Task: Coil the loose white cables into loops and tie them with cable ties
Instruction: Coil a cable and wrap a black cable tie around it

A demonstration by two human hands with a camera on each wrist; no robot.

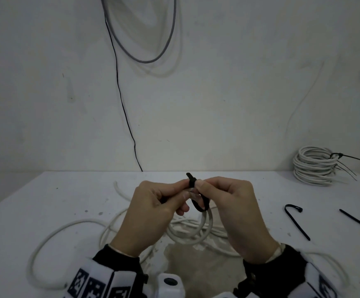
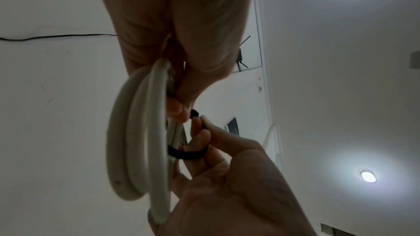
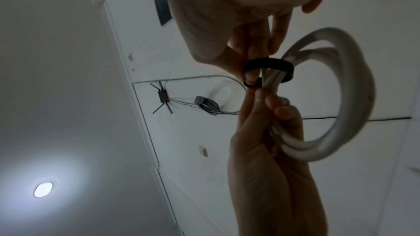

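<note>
A small coil of white round cable (image 1: 205,230) hangs in the air above the white surface (image 1: 46,190), held up between both hands. A black plastic cable tie (image 1: 196,194) is looped loosely round the gathered strands at the top of the coil, with its free end poking up past the fingertips. The left hand (image 1: 151,211) has its grip closed on the cable tie, thumb and forefinger pinching it, while its lower fingers curl round the strands of the coil. The right hand (image 1: 232,209) also has a narrow grip, pinching the tie from the other side. Beneath the hands, loose white cable (image 1: 52,233) sprawls over the surface. To the right lie two spare black cable ties (image 1: 296,221), one hooked, one straight. At the far right corner sits a stack of tied white cable coils (image 1: 314,166).
</note>
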